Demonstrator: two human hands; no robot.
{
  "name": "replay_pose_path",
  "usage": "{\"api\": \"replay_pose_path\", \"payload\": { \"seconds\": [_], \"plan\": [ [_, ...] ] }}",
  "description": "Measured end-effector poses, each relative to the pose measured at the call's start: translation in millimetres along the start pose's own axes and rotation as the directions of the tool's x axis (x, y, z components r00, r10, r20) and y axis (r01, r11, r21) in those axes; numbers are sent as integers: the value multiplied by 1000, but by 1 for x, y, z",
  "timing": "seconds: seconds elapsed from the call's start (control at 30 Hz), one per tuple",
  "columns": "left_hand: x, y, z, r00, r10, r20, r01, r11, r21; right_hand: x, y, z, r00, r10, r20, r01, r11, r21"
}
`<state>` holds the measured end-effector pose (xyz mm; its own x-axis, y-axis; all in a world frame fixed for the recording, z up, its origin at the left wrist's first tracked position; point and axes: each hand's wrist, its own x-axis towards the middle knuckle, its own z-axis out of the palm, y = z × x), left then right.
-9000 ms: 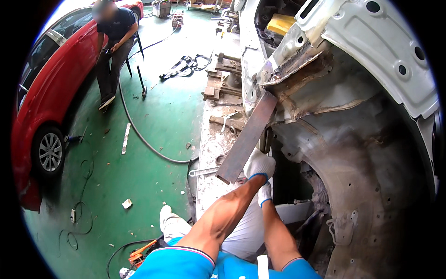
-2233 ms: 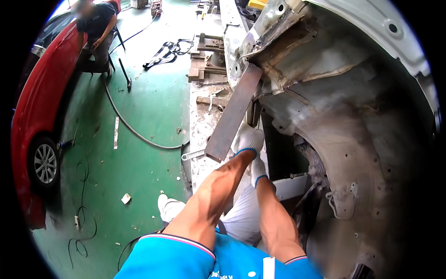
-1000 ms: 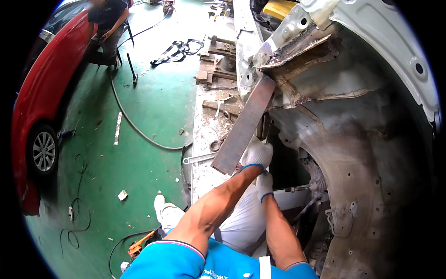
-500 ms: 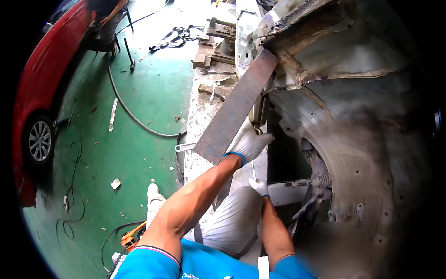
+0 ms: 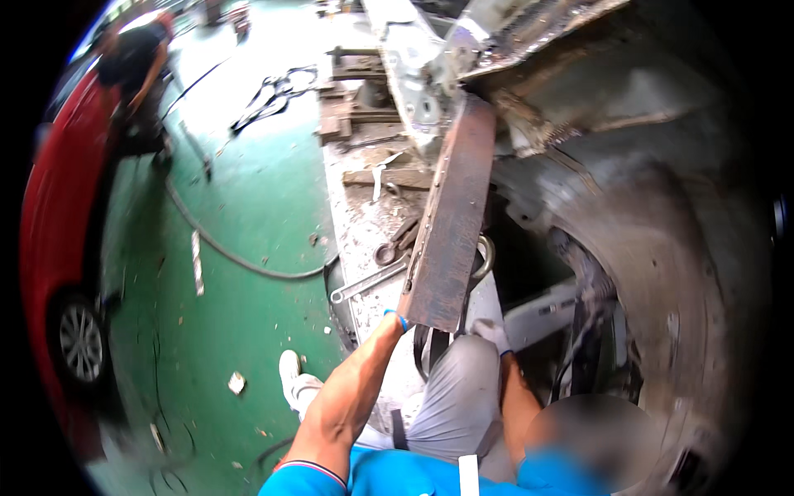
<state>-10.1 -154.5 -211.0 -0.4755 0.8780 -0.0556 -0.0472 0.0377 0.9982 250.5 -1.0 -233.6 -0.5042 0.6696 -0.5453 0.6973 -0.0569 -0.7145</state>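
A long, rusty steel plate (image 5: 455,215) slants from my knee up to the ragged metal edge of a stripped car body (image 5: 653,248). It covers my left hand (image 5: 398,319), of which only the blue glove cuff shows at its lower left corner; the fingers are hidden behind it. My right hand (image 5: 493,334), in a white glove, is low beside my right knee, near the plate's lower end. Its fingers look curled, but blur hides what they hold. A brass-coloured ring (image 5: 485,256) pokes out beside the plate's right edge.
A wrench (image 5: 368,281) lies on the dirty pale beam (image 5: 343,194) left of the plate. Metal blocks (image 5: 335,116) sit farther along it. On the green floor are a hose (image 5: 240,263) and black straps (image 5: 269,99). Another person (image 5: 136,66) bends by a red car (image 5: 58,215).
The plate has turned more upright and shows its left edge. My left hand has gone from view behind it. The wrench is more exposed, and the whole view has shifted.
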Motion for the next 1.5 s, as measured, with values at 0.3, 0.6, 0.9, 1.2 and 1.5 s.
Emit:
{"api": "replay_pose_path", "payload": {
  "seconds": [0.3, 0.6, 0.9, 1.2, 1.5],
  "plan": [
    [-61, 28, -50, 848, -256, 464, 103, 939, 329, -151, -155, 2, 940, 104, -324, -6, 957, 289],
    [-241, -52, -332, 697, -700, 154, 525, 645, 555, -195, -95, 89, 910, 154, -386, -135, 988, 76],
    [-423, -40, -600, 468, -849, -244, 484, 16, 875, -294, 42, 250, 709, 611, -352, -592, 787, 174],
    [-230, 38, -391, 586, -805, -93, 803, 560, 206, -225, 5, 267, 526, 608, -595, -717, 693, 74],
    [-58, 57, -176, 837, -408, 364, 196, 846, 496, -124, -54, 266, 762, 411, -501, -380, 910, 170]
  ]
}}
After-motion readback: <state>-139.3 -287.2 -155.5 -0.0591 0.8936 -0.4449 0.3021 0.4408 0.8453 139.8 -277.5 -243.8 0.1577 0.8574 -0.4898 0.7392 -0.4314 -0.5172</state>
